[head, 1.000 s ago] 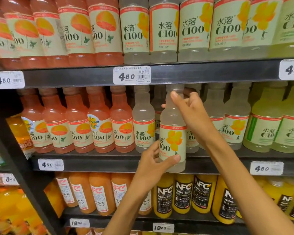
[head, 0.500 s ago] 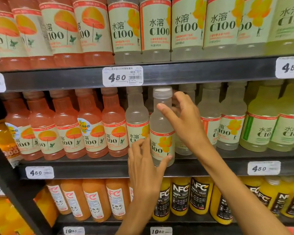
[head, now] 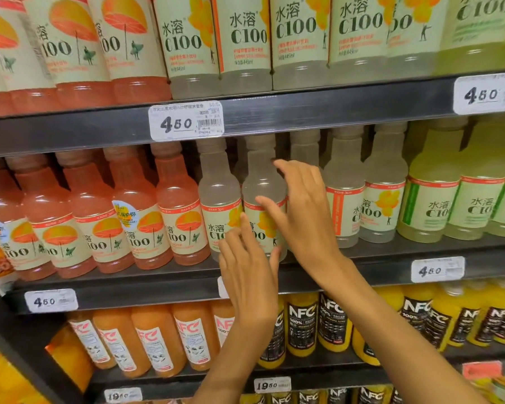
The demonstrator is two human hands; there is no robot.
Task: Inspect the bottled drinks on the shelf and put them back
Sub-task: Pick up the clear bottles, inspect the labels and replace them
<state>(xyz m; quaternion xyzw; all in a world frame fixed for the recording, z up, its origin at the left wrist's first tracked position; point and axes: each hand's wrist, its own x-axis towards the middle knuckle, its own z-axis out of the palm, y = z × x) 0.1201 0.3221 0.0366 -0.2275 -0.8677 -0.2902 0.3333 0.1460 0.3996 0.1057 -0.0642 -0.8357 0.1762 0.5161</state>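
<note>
Bottle [head: 261,196] now back on shelf [head: 164,290]; both hands loosened

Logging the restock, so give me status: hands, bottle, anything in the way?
Left hand open, fingertips on clear lemon bottle. Right hand open, against its side. Bottle upright on middle shelf, in its row. Nothing in the way.

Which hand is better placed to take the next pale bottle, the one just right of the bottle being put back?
Probably the right hand. It already lies in front of that neighbouring bottle, fingers open. The left hand sits lower, at the returned bottle.
</note>
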